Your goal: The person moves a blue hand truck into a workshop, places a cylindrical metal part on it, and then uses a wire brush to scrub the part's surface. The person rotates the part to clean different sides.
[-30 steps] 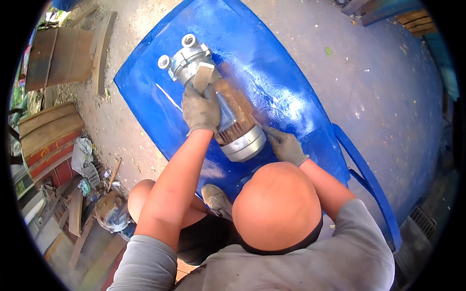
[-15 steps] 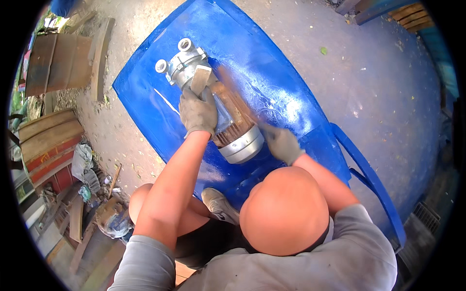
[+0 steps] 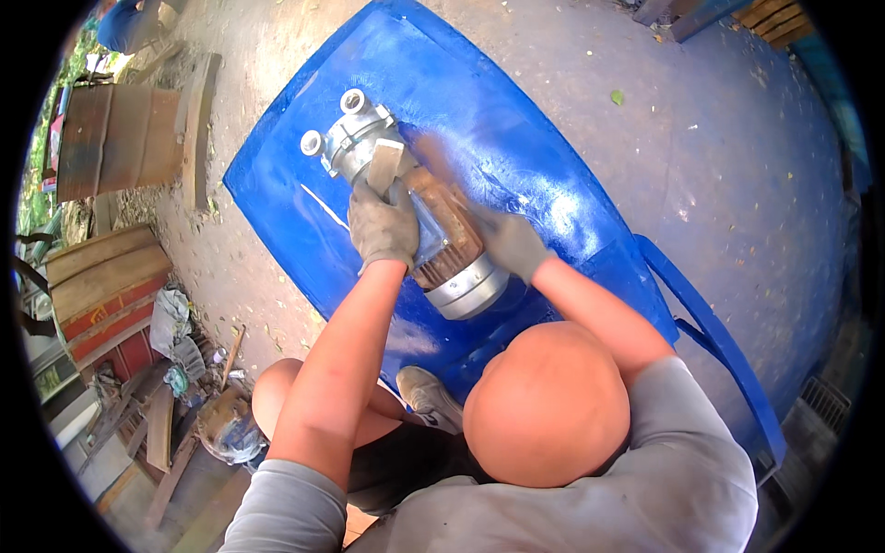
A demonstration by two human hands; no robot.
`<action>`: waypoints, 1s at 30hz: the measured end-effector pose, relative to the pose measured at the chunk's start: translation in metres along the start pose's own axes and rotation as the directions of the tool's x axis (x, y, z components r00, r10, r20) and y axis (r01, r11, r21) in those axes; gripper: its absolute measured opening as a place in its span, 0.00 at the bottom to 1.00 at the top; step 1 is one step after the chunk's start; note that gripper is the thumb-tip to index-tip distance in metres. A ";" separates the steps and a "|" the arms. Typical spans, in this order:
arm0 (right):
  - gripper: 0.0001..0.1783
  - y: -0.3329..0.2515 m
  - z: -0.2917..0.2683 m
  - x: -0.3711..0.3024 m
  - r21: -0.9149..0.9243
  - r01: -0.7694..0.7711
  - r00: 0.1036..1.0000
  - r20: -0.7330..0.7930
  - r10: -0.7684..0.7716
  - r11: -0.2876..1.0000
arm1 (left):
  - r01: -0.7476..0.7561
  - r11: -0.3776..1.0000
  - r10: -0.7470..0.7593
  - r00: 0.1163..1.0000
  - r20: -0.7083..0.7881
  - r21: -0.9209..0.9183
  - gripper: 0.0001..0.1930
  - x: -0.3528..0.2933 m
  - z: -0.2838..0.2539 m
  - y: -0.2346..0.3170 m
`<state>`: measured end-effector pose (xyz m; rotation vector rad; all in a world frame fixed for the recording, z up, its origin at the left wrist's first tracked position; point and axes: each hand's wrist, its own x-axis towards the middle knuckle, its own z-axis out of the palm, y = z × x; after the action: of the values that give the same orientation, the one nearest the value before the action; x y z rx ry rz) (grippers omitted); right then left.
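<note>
A rusty motor [image 3: 463, 223] lies aslant on a blue platform [image 3: 277, 170], its silver cap [image 3: 468, 288] towards the person, its silver head [image 3: 361, 138] with two round openings pointing away. The gloved left hand [image 3: 383, 230] lies against the motor's left side, fingers curled just below a tan block [image 3: 385, 164] – whether it is clamped on the motor or the block, I can't tell. The gloved right hand [image 3: 512, 244] is at the motor's right side, its fingers blurred, so I can't tell whether they are together or apart. A white streak [image 3: 324, 205] marks the platform left of the motor. Near the cap – on the motor's near side – is a shoe [image 3: 429, 396]. Well to the motor's right runs a blue bar [image 3: 714, 318]; well to its left stands a rusty sheet [image 3: 120, 143].
</note>
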<state>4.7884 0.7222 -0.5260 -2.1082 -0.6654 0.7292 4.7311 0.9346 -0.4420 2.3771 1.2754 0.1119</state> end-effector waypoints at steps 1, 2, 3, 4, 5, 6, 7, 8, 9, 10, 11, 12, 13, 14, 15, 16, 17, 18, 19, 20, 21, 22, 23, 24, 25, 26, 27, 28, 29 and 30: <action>0.25 0.002 0.005 0.019 0.013 0.048 0.998 -0.030 -0.048 0.999 | 0.002 1.000 -0.002 1.000 0.007 -0.010 0.29 0.000 0.001 0.001; 0.26 0.005 0.006 0.028 0.003 0.044 0.999 -0.019 -0.044 0.999 | 0.004 1.000 -0.004 1.000 0.005 -0.023 0.28 0.001 0.002 0.003; 0.26 0.009 0.005 0.035 -0.007 0.039 0.999 -0.010 -0.039 0.999 | -0.005 0.999 0.005 1.000 0.001 -0.045 0.28 0.001 0.004 0.004; 0.26 0.014 0.003 0.041 -0.020 0.032 0.999 -0.001 -0.032 0.999 | -0.015 0.998 0.014 1.000 -0.001 -0.068 0.29 0.002 0.008 0.005; 0.27 0.008 0.008 0.037 0.005 0.055 0.998 0.022 -0.055 0.998 | 0.000 0.998 -0.001 1.000 -0.016 -0.058 0.29 0.003 0.001 -0.010; 0.27 0.009 0.002 0.012 0.019 0.053 0.997 0.047 -0.053 0.998 | -0.001 0.999 0.001 1.000 -0.015 -0.035 0.29 0.004 -0.004 -0.014; 0.27 0.012 -0.004 -0.015 0.027 0.045 0.997 0.065 -0.047 0.999 | -0.002 1.000 0.001 1.000 -0.015 -0.021 0.29 0.001 -0.005 -0.013; 0.29 0.007 -0.007 -0.036 0.078 0.132 0.991 -0.021 -0.131 0.988 | -0.011 1.000 0.011 1.000 -0.014 -0.013 0.29 0.000 -0.004 -0.009; 0.29 0.004 -0.008 -0.035 0.034 0.051 0.998 0.024 -0.052 0.998 | -0.021 1.000 0.021 1.000 -0.013 -0.004 0.29 0.000 -0.002 -0.007; 0.29 0.003 -0.009 -0.025 -0.013 -0.028 0.997 0.067 0.028 1.000 | -0.016 1.000 0.016 1.000 -0.003 0.000 0.30 0.002 0.000 -0.005; 0.29 -0.010 -0.017 -0.011 -0.060 -0.106 0.989 0.098 0.112 0.992 | -0.009 1.000 0.009 1.000 0.001 0.002 0.30 0.005 0.001 -0.002; 0.28 -0.027 -0.028 0.007 -0.043 -0.137 0.977 0.158 0.142 0.990 | -0.001 1.000 0.001 1.000 0.006 0.006 0.30 0.006 0.001 -0.002; 0.28 -0.024 -0.023 0.021 -0.028 -0.123 0.984 0.128 0.126 0.992 | 0.007 1.000 -0.007 1.000 0.021 0.004 0.30 0.001 0.005 0.000; 0.27 -0.017 -0.014 0.041 -0.015 -0.090 0.992 0.093 0.091 0.996 | -0.023 1.000 0.023 1.000 0.011 0.009 0.31 0.001 0.007 -0.001; 0.27 -0.015 -0.013 0.050 -0.005 -0.052 0.997 0.059 0.052 0.999 | 0.000 1.000 0.000 0.999 0.034 -0.004 0.31 0.001 0.006 0.001; 0.26 -0.008 -0.017 0.049 0.014 -0.066 0.996 0.060 0.065 0.998 | 0.024 1.000 -0.023 0.998 0.058 -0.017 0.31 0.000 0.005 0.003; 0.26 -0.011 -0.020 0.051 0.042 -0.070 0.995 0.071 0.067 0.997 | 0.055 0.998 -0.054 0.996 0.071 -0.020 0.32 0.003 0.001 -0.001; 0.25 -0.013 -0.022 0.045 0.068 -0.086 0.993 0.091 0.080 0.994 | 0.038 0.999 -0.037 0.999 0.035 -0.013 0.32 0.003 0.001 -0.009; 0.25 -0.011 -0.030 0.032 0.032 -0.065 0.992 0.110 0.062 0.997 | 0.021 1.000 -0.021 1.000 0.019 -0.001 0.31 0.004 0.003 -0.016; 0.25 0.000 -0.041 0.010 -0.007 -0.048 0.990 0.130 0.049 0.999 | 0.003 1.000 -0.003 1.000 0.010 0.007 0.30 0.004 0.005 -0.017; 0.24 0.017 -0.048 -0.016 0.032 -0.109 0.986 0.133 0.104 0.994 | -0.021 1.000 0.021 1.000 -0.002 0.006 0.30 0.004 0.007 -0.014; 0.23 0.035 -0.051 -0.043 0.069 -0.165 0.978 0.137 0.154 0.984 | -0.021 1.000 0.021 1.000 -0.001 0.001 0.29 0.004 0.008 -0.011; 0.23 0.050 -0.051 -0.072 0.113 -0.161 0.979 0.141 0.145 0.980 | -0.020 1.000 0.020 1.000 -0.001 -0.005 0.29 0.004 0.007 -0.008; 0.22 0.058 -0.050 -0.090 0.159 -0.158 0.980 0.145 0.136 0.975 | -0.021 1.000 0.021 1.000 0.000 -0.009 0.29 0.004 0.007 -0.005; 0.21 0.057 -0.047 -0.097 0.185 -0.149 0.984 0.123 0.127 0.971 | -0.019 1.000 0.019 1.000 0.005 -0.008 0.29 0.001 0.007 -0.005; 0.21 0.054 -0.043 -0.099 0.214 -0.134 0.988 0.103 0.114 0.968 | -0.014 1.000 0.014 1.000 -0.001 -0.003 0.29 0.002 0.007 -0.009; 0.20 0.050 -0.038 -0.098 0.244 -0.117 0.992 0.082 0.100 0.963 | -0.010 1.000 0.010 1.000 -0.009 0.004 0.29 0.003 0.006 -0.013; 0.20 0.048 -0.033 -0.091 0.218 -0.115 0.990 0.109 0.093 0.969 | -0.005 1.000 0.005 1.000 -0.018 0.011 0.29 0.004 0.005 -0.017; 0.20 0.043 -0.034 -0.076 0.188 -0.118 0.987 0.128 0.095 0.975 | -0.008 1.000 0.008 1.000 -0.010 0.018 0.30 0.005 0.007 -0.015; 0.19 0.039 -0.034 -0.062 0.160 -0.122 0.984 0.148 0.099 0.979 | -0.011 1.000 0.011 1.000 0.001 0.026 0.31 0.005 0.008 -0.011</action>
<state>4.7769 0.6422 -0.5226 -1.9631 -0.5427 0.9680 4.7277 0.9411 -0.4549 2.4067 1.2706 0.0987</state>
